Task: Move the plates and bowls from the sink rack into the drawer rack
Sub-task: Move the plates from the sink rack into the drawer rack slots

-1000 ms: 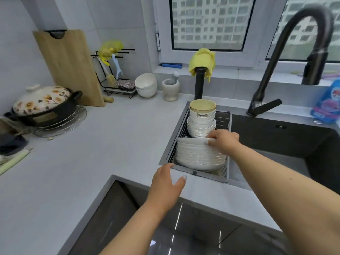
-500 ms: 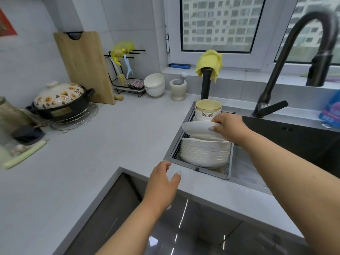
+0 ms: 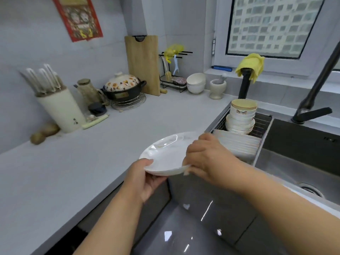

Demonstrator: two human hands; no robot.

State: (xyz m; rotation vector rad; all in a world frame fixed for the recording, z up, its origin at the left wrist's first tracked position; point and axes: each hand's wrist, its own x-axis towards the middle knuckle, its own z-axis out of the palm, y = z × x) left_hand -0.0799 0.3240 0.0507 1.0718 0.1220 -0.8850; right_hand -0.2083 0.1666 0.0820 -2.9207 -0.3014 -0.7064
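Note:
A white plate [image 3: 166, 153] is held level above the counter's front edge, left of the sink. My left hand [image 3: 145, 178] grips its near-left rim from below. My right hand [image 3: 207, 156] grips its right rim. Behind my right hand, the sink rack [image 3: 263, 126] holds a row of several white plates [image 3: 239, 142] and a stack of several bowls [image 3: 241, 116], the top one cream inside. The drawer rack is not visible.
A black faucet [image 3: 312, 100] rises over the dark sink [image 3: 298, 157] at right. On the grey counter [image 3: 73, 162] stand a knife block [image 3: 60, 107], a flowered pot [image 3: 123, 87], a cutting board [image 3: 142, 63], white bowls [image 3: 196, 82] and a mortar [image 3: 218, 88]. Glossy cabinet fronts [image 3: 184, 227] lie below.
My right hand lifted the top plate out of the sink rack and carried it left and toward me. My left hand rose and took hold of its near rim. The view turned left.

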